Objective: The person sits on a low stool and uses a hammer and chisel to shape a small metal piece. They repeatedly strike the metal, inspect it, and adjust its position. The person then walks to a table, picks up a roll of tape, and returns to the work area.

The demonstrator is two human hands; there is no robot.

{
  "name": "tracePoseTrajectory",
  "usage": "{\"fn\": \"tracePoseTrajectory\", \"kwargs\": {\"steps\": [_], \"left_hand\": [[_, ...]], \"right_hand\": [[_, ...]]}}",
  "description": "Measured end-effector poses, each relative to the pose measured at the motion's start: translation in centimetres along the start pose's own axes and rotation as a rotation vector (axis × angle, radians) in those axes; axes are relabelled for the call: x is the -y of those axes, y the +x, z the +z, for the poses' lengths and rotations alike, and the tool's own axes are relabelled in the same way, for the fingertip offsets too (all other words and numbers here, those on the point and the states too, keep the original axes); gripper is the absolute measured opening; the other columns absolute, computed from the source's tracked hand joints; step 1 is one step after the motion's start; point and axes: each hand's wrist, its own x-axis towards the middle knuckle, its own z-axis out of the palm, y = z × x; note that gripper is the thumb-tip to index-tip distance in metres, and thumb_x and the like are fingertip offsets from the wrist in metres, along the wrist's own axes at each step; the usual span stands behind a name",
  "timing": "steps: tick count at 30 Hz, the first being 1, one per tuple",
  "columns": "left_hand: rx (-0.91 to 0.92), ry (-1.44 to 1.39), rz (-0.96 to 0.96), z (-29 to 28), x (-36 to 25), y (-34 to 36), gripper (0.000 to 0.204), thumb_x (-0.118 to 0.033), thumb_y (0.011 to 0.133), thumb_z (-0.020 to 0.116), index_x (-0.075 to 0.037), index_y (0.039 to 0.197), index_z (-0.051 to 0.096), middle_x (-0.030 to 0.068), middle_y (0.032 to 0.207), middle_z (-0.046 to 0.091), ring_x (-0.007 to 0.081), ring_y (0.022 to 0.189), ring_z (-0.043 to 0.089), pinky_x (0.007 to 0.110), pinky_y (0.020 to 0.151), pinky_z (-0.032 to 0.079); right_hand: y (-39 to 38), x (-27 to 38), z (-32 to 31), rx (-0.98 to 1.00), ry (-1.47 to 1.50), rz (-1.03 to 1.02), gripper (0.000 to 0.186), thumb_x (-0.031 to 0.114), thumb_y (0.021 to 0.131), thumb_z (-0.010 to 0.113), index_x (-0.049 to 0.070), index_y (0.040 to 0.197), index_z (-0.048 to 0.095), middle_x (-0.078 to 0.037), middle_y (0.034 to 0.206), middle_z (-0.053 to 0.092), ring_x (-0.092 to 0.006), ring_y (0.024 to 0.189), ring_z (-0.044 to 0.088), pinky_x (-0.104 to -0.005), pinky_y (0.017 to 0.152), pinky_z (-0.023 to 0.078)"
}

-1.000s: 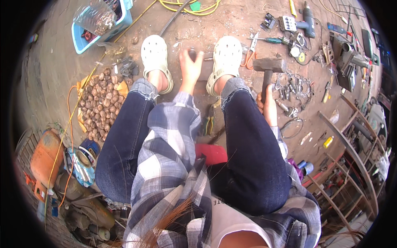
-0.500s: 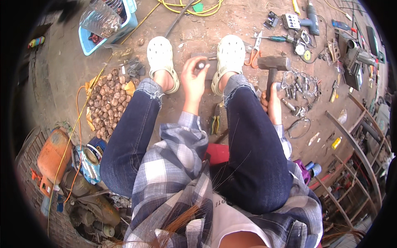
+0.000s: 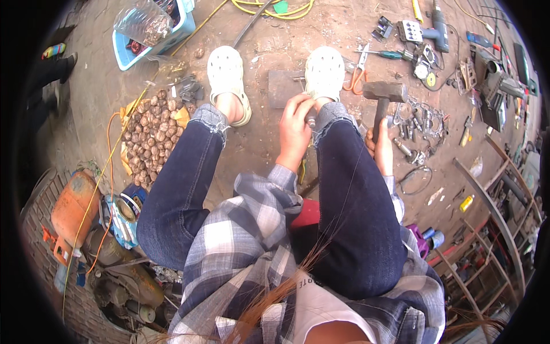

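Note:
My left hand (image 3: pixel 295 131) is closed on a small metal cylindrical part (image 3: pixel 311 118), beside my right ankle. Its fingers hide much of that part. Just beyond the hand a flat dark metal plate (image 3: pixel 281 94) lies on the ground between my white clogs, with a thin metal piece near its far right corner. My right hand (image 3: pixel 380 148), outside my right knee, grips the dark handle of a hammer (image 3: pixel 385 90). The hammer stands with its head up. Pliers (image 3: pixel 302 171) lie partly hidden under my left forearm.
At left is a pile of walnuts (image 3: pixel 150 137), with a blue crate (image 3: pixel 122 49) farther off. Orange-handled scissors (image 3: pixel 358 77), a heat gun (image 3: pixel 440 28) and loose metal parts (image 3: pixel 421 123) lie to the right. A metal frame (image 3: pixel 492 212) stands lower right. Another person's feet (image 3: pixel 69 64) show far left.
My left hand has moved right and toward me, off the plate to beside my right ankle, uncovering the plate. The right hand still holds the hammer. Another person's feet have appeared far left.

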Motion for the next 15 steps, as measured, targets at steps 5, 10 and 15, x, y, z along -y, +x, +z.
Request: {"fn": "tracePoseTrajectory", "kwargs": {"steps": [5,10,15], "left_hand": [[0.042,0.015,0.014,0.4,0.3,-0.3,0.028,0.009,0.070,0.061,-0.005,0.095,0.063,0.0094,0.102,0.059,0.0279,0.096,0.060,0.035,0.082,0.049],[0.065,0.026,0.017,0.0,0.6,-0.5,0.036,0.014,0.065,0.056,-0.005,0.096,0.062,0.0098,0.103,0.059,0.0284,0.097,0.060,0.034,0.083,0.049],[0.077,0.026,0.008,-0.3,0.3,-0.5,0.038,0.015,0.065,0.055,-0.005,0.096,0.062,0.0101,0.104,0.059,0.0287,0.097,0.060,0.034,0.083,0.049]], "right_hand": [[0.1,-0.1,-0.4,0.001,0.028,-0.006,0.053,0.056,0.093,0.043,0.009,0.068,0.047,0.007,0.048,0.029,-0.0040,0.039,0.021,-0.0221,0.037,0.013],[0.5,-0.5,-0.4,0.018,0.016,-0.008,0.053,0.055,0.093,0.043,0.009,0.068,0.047,0.007,0.048,0.029,-0.0038,0.039,0.021,-0.0221,0.037,0.013],[0.7,-0.8,-0.5,0.030,0.006,-0.011,0.052,0.055,0.093,0.044,0.009,0.068,0.048,0.008,0.048,0.029,-0.0036,0.038,0.021,-0.0218,0.037,0.014]]}}
